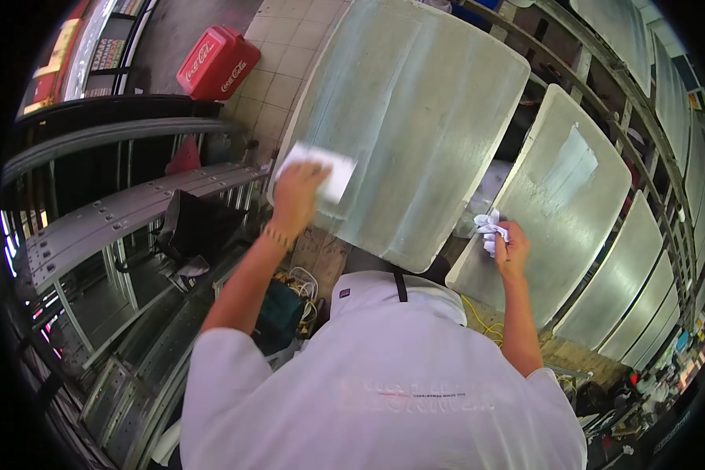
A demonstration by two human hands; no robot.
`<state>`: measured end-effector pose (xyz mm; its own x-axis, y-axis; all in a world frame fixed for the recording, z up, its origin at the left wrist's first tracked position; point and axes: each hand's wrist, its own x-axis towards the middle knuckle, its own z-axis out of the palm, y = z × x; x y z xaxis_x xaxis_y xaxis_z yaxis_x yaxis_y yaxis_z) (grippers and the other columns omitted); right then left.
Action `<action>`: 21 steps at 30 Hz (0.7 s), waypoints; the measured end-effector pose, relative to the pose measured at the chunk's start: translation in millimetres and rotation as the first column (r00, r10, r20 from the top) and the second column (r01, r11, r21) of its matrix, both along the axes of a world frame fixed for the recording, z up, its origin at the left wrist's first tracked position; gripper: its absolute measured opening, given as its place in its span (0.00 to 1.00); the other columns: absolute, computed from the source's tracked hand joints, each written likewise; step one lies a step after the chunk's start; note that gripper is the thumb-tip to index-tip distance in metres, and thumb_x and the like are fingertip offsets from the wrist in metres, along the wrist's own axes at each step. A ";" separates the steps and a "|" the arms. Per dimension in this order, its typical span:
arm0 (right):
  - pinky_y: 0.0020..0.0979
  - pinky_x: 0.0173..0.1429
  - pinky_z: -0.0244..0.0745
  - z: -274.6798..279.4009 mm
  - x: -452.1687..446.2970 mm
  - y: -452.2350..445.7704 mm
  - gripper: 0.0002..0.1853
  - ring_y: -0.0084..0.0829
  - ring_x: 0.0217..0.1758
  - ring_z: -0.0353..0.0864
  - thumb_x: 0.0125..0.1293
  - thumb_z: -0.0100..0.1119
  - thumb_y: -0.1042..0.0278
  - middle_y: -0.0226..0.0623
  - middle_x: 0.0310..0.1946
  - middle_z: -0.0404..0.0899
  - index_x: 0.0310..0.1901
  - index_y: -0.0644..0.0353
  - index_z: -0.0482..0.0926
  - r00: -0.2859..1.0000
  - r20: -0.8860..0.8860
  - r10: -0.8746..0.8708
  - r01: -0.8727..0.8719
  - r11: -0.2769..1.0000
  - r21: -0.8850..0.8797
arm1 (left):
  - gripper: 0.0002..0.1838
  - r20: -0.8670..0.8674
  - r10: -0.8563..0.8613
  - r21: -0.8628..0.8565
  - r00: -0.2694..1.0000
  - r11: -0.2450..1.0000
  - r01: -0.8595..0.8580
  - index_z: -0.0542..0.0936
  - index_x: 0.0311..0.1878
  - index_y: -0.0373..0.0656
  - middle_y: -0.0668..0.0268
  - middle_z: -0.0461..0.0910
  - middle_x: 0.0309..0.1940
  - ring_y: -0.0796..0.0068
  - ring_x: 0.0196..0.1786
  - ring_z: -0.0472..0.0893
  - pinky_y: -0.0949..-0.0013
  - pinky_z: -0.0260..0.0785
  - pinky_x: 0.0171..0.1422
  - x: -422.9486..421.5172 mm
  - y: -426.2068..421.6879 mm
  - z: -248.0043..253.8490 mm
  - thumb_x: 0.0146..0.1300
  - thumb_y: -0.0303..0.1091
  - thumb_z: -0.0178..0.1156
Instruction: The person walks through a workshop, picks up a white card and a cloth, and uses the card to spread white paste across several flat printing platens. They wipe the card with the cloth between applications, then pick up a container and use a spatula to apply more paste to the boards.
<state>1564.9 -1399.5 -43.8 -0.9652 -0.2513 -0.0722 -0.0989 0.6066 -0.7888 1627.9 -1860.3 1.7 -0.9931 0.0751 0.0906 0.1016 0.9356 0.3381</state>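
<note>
Left grip (300, 186) covers the white sheet (340, 179) on the large panel (419, 133); whether pinching, we can't tell. Right grip (512, 244) pinches crumpled paper (489, 224), right of that panel. We judge: wiping; next stroke wants even pressure.

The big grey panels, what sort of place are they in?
Probably a workshop: the big grey panels are lined up in a row, with metal framework to one side and a yellow cord nearby.

Free room (centrally) over largest panel (415, 133)
</note>
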 end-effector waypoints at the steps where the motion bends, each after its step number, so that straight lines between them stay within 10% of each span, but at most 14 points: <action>1: 0.34 0.38 0.74 -7.8 2.2 2.1 0.06 0.32 0.30 0.79 0.62 0.55 0.73 0.40 0.27 0.80 0.38 0.63 0.80 1.000 0.005 -0.002 0.002 1.000 0.022 | 0.27 0.042 0.043 0.019 0.998 0.999 -0.044 0.85 0.50 0.43 0.60 0.82 0.43 0.55 0.49 0.79 0.56 0.72 0.56 37.4 4.1 7.3 0.42 0.18 0.59; 8: 0.36 0.38 0.74 -33.1 8.6 3.3 0.07 0.41 0.31 0.80 0.59 0.57 0.72 0.42 0.28 0.79 0.38 0.61 0.79 0.982 -0.188 0.005 -0.001 1.000 0.020 | 0.21 0.109 0.310 0.253 0.944 0.910 -0.328 0.86 0.50 0.44 0.59 0.84 0.46 0.55 0.53 0.81 0.60 0.73 0.58 87.0 -6.2 57.5 0.55 0.16 0.59; 10: 0.35 0.38 0.74 -32.1 7.9 2.9 0.07 0.39 0.31 0.80 0.59 0.57 0.72 0.42 0.29 0.80 0.39 0.61 0.79 0.983 -0.183 0.006 -0.002 1.000 0.025 | 0.16 0.270 0.501 0.602 0.822 0.579 -0.551 0.84 0.54 0.40 0.61 0.84 0.50 0.58 0.56 0.81 0.62 0.73 0.59 64.4 -16.9 63.0 0.64 0.19 0.59; 12: 0.35 0.38 0.74 -23.5 6.5 5.2 0.08 0.38 0.31 0.79 0.59 0.57 0.71 0.42 0.29 0.80 0.39 0.61 0.80 0.983 -0.184 0.007 0.001 0.999 0.044 | 0.16 0.422 0.412 0.899 0.808 -0.079 -0.430 0.79 0.61 0.37 0.61 0.81 0.59 0.61 0.63 0.78 0.58 0.70 0.66 42.2 -17.2 65.3 0.71 0.24 0.58; 13: 0.33 0.40 0.74 -16.5 4.5 5.3 0.08 0.34 0.32 0.79 0.60 0.57 0.71 0.40 0.30 0.81 0.40 0.61 0.80 0.993 -0.116 -0.030 0.028 0.999 -0.016 | 0.16 0.413 0.405 0.905 0.816 -0.077 -0.419 0.79 0.61 0.37 0.61 0.81 0.59 0.61 0.63 0.78 0.58 0.70 0.66 35.1 -12.4 63.3 0.71 0.24 0.58; 15: 0.32 0.41 0.74 -4.8 -1.3 6.7 0.08 0.31 0.33 0.79 0.61 0.56 0.71 0.38 0.31 0.81 0.41 0.61 0.80 0.995 -0.066 -0.073 0.068 0.995 -0.071 | 0.18 0.408 0.197 0.822 0.892 -0.504 -0.265 0.79 0.63 0.41 0.57 0.78 0.64 0.58 0.68 0.74 0.50 0.62 0.75 19.3 -0.2 57.5 0.71 0.26 0.59; 18: 0.29 0.43 0.75 21.0 -6.3 2.7 0.10 0.26 0.38 0.81 0.66 0.57 0.66 0.33 0.35 0.83 0.44 0.62 0.80 0.927 0.246 -0.283 0.350 0.889 -0.294 | 0.10 0.241 -0.086 0.786 0.967 -0.568 -0.246 0.84 0.52 0.52 0.55 0.68 0.73 0.50 0.76 0.63 0.38 0.49 0.81 7.1 29.9 55.9 0.70 0.37 0.61; 21: 0.25 0.55 0.70 73.1 -38.4 -31.9 0.21 0.22 0.48 0.77 0.70 0.57 0.54 0.32 0.45 0.79 0.55 0.61 0.76 0.911 0.406 -0.063 0.342 0.667 -0.662 | 0.07 0.032 -0.309 0.727 0.951 -0.645 -0.234 0.87 0.44 0.60 0.55 0.63 0.76 0.45 0.79 0.57 0.33 0.44 0.80 -4.3 60.6 60.3 0.69 0.44 0.61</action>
